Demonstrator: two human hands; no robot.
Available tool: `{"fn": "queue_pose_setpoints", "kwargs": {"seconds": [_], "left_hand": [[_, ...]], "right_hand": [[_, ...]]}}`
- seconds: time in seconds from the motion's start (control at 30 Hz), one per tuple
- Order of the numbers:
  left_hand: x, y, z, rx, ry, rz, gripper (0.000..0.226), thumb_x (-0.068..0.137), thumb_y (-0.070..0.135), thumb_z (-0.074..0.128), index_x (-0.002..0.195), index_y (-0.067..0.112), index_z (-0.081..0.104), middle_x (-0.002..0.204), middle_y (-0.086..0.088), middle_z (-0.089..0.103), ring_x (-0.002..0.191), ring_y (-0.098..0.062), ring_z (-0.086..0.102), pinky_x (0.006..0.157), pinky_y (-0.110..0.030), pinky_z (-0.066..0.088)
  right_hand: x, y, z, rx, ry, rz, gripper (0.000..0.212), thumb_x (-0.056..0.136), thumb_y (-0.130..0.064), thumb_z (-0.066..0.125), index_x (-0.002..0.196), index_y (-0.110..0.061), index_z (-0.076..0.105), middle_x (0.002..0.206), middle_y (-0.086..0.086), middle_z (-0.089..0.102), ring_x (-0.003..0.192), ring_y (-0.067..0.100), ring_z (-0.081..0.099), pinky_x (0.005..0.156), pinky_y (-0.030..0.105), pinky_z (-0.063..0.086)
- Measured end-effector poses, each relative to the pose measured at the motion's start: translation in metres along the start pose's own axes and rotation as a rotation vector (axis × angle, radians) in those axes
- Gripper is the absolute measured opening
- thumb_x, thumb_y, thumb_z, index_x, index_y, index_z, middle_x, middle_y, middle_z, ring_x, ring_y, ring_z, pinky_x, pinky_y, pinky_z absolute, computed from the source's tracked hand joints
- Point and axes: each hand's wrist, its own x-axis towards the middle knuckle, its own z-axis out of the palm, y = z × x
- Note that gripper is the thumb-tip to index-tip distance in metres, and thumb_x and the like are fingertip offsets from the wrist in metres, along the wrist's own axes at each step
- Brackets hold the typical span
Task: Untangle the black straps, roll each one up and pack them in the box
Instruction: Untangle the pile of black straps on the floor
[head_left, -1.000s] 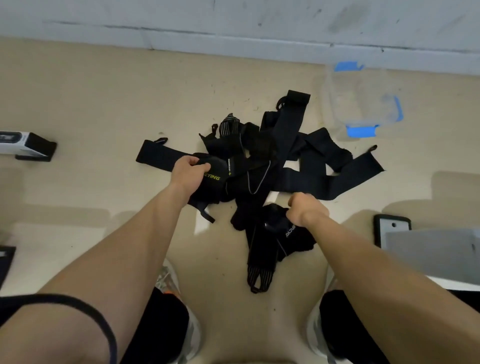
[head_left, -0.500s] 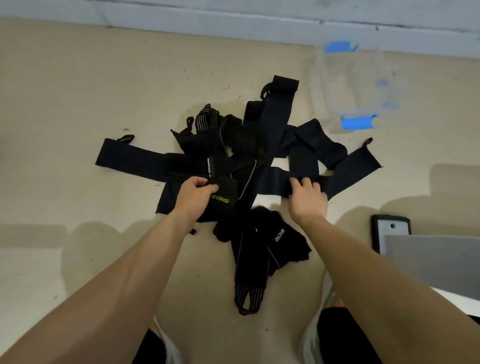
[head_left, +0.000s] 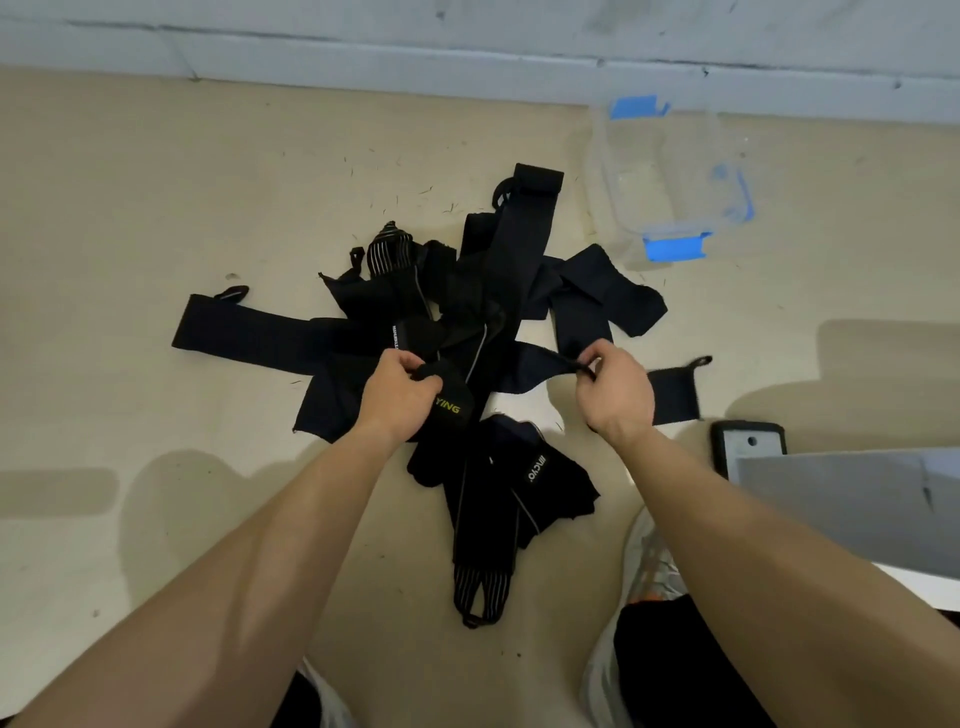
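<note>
Right hand (head_left: 618, 389) now pinches a strap (head_left: 540, 364), lifted since before.

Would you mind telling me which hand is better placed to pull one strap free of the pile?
Probably the right hand: it pinches the flat black fabric strap near its loose outer end.

You are crouched on a bare indoor floor (head_left: 156, 218), beige and scuffed, strewn with tiny bits of debris, where it meets a pale painted wall (head_left: 467, 47). It looks like a plain utility or storage room, perhaps at home; which one, the view cannot say.
</note>
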Motion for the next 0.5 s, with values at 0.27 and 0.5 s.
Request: {"fn": "queue_pose_setpoints", "kwargs": {"seconds": [0.27,0.5], "left_hand": [[-0.035,0.031,0.001,0.248,-0.149,0.131,0.034,0.101,0.008,0.05,0.088,0.026,0.076,0.108,0.004,0.072,0.104,-0.015,0.064,0.098,-0.032,0.05],[-0.053,0.04,-0.001,-0.17,-0.271,-0.115,0.068,0.102,0.066,0.037,0.106,0.015,0.081,0.111,0.0,0.067,0.102,-0.015,0.06,0.099,-0.036,0.04]], "right_hand": [[-0.004,-0.067,-0.06,0.583,-0.402,0.258,0.007,0.088,-0.011,0.073,0.083,-0.011,0.069,0.071,0.003,0.063,0.056,0.014,0.055,0.04,0.022,0.038],[-0.016,-0.081,-0.057,0.742,-0.496,0.279,0.014,0.092,-0.011,0.072,0.105,-0.016,0.073,0.095,0.002,0.071,0.081,0.016,0.062,0.057,0.023,0.042]]}}
